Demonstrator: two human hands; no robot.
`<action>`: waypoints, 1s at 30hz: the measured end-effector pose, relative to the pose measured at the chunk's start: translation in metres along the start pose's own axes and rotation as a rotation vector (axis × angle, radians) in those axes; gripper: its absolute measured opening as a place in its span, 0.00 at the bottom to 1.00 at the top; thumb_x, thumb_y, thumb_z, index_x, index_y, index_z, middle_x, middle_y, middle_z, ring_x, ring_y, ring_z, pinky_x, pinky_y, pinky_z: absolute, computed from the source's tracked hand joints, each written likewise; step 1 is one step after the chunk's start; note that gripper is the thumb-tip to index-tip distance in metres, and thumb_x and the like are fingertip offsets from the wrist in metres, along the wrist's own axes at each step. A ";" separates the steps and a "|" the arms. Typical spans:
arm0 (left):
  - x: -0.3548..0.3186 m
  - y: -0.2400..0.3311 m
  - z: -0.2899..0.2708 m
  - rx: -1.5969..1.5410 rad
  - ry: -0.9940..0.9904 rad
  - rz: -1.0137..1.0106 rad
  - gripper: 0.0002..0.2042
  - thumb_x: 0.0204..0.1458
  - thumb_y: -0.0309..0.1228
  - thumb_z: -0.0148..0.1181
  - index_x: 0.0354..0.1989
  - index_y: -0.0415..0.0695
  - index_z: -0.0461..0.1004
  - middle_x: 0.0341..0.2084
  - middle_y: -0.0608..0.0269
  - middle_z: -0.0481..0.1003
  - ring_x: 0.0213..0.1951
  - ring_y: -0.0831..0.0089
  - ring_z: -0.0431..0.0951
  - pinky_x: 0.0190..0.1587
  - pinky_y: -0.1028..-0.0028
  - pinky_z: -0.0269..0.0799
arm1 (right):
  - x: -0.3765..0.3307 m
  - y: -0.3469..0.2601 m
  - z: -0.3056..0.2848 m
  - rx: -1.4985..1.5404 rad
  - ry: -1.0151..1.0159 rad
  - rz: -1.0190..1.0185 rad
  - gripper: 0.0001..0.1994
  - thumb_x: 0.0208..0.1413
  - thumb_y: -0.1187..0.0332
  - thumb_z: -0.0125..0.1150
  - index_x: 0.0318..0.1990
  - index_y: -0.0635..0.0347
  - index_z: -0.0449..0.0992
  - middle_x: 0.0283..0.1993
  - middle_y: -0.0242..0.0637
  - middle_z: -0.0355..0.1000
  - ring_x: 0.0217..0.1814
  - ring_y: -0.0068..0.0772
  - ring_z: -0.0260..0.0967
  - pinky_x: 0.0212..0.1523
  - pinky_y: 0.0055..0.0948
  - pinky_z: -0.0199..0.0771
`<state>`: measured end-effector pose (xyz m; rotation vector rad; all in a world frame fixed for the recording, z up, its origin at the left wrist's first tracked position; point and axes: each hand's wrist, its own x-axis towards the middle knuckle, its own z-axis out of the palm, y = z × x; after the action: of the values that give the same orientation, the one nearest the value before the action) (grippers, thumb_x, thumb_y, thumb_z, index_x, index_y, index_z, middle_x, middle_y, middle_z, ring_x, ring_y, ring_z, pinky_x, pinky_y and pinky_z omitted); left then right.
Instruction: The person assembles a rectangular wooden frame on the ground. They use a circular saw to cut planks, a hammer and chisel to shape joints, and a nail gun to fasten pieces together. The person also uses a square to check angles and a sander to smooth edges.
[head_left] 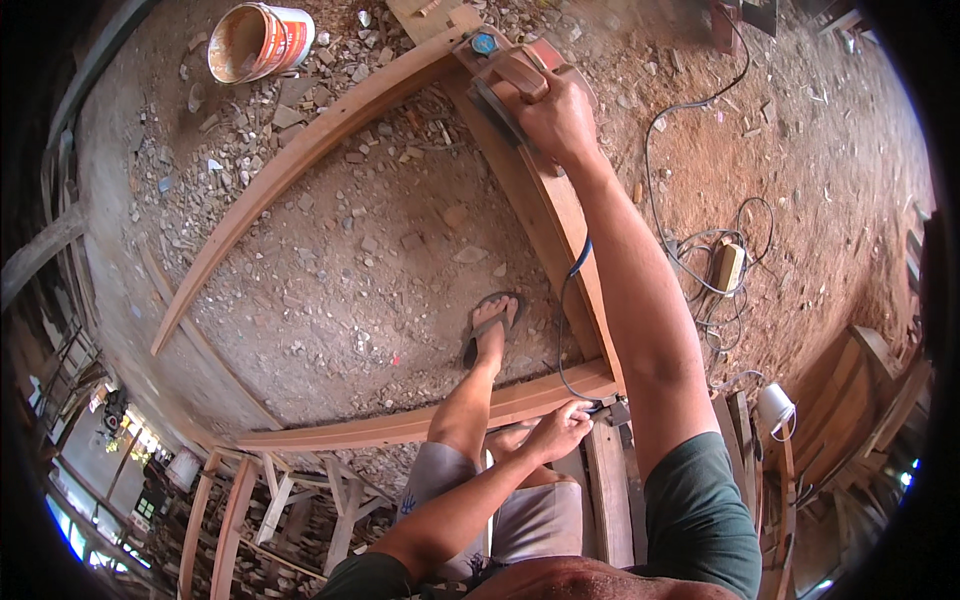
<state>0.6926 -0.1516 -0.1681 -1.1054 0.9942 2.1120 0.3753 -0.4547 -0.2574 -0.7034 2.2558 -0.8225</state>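
Observation:
At the far end of a wooden frame, my right hand is wrapped round the handle of a dusty red electric planer with a blue round knob. The planer rests at the corner where a curved beam meets the right-hand timber. Its cord loops down beside that timber toward the near corner. There my left hand is closed, with the cord running to its fingers. A small dark metal piece lies beside them, its kind unclear. The near curved beam passes in front of my legs.
A white and orange bucket lies tilted at the far left. Black cable coils around a yellowish block on the rubble-strewn ground. A white pail hangs near stacked planks at right. My sandalled foot stands inside the frame.

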 end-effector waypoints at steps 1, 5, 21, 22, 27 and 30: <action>0.001 0.003 -0.002 -0.006 0.008 -0.002 0.22 0.63 0.33 0.61 0.64 0.42 0.68 0.45 0.55 0.81 0.45 0.71 0.82 0.48 0.70 0.78 | 0.007 -0.003 0.003 0.000 0.003 -0.017 0.22 0.55 0.57 0.66 0.50 0.66 0.81 0.42 0.60 0.79 0.48 0.60 0.78 0.49 0.47 0.77; 0.007 0.006 -0.006 -0.043 0.017 0.026 0.22 0.63 0.33 0.61 0.64 0.43 0.68 0.46 0.55 0.80 0.46 0.71 0.82 0.47 0.71 0.79 | 0.033 -0.024 0.011 -0.031 0.025 -0.015 0.23 0.55 0.55 0.65 0.51 0.64 0.81 0.42 0.61 0.79 0.49 0.60 0.78 0.50 0.46 0.77; 0.009 0.036 -0.029 -0.135 -0.031 -0.096 0.21 0.64 0.32 0.58 0.65 0.44 0.69 0.52 0.54 0.78 0.53 0.65 0.80 0.56 0.67 0.76 | 0.102 -0.072 0.034 -0.022 0.117 -0.107 0.21 0.51 0.55 0.66 0.48 0.59 0.83 0.43 0.56 0.81 0.50 0.57 0.79 0.51 0.46 0.79; 0.009 0.036 -0.030 -0.137 -0.033 -0.095 0.21 0.64 0.33 0.58 0.65 0.43 0.69 0.52 0.54 0.78 0.54 0.65 0.80 0.56 0.67 0.76 | 0.106 -0.077 0.035 -0.056 0.131 -0.137 0.19 0.52 0.56 0.65 0.47 0.58 0.83 0.41 0.55 0.81 0.47 0.57 0.79 0.48 0.47 0.79; 0.010 0.018 -0.037 -0.066 -0.006 -0.055 0.22 0.64 0.34 0.59 0.65 0.41 0.68 0.52 0.55 0.79 0.53 0.66 0.80 0.55 0.68 0.77 | 0.142 -0.087 0.038 -0.137 0.238 -0.312 0.15 0.51 0.53 0.65 0.37 0.55 0.84 0.36 0.53 0.81 0.42 0.55 0.80 0.44 0.49 0.79; 0.010 0.018 -0.047 0.054 0.054 -0.087 0.24 0.63 0.35 0.61 0.65 0.41 0.68 0.48 0.56 0.81 0.52 0.69 0.81 0.53 0.70 0.77 | 0.123 -0.056 0.038 -0.121 0.297 -0.204 0.20 0.53 0.51 0.65 0.41 0.60 0.84 0.37 0.53 0.81 0.41 0.54 0.81 0.45 0.46 0.79</action>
<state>0.6953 -0.1988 -0.1889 -1.1630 1.0040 1.9849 0.3356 -0.5860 -0.2866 -0.9323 2.5454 -0.9455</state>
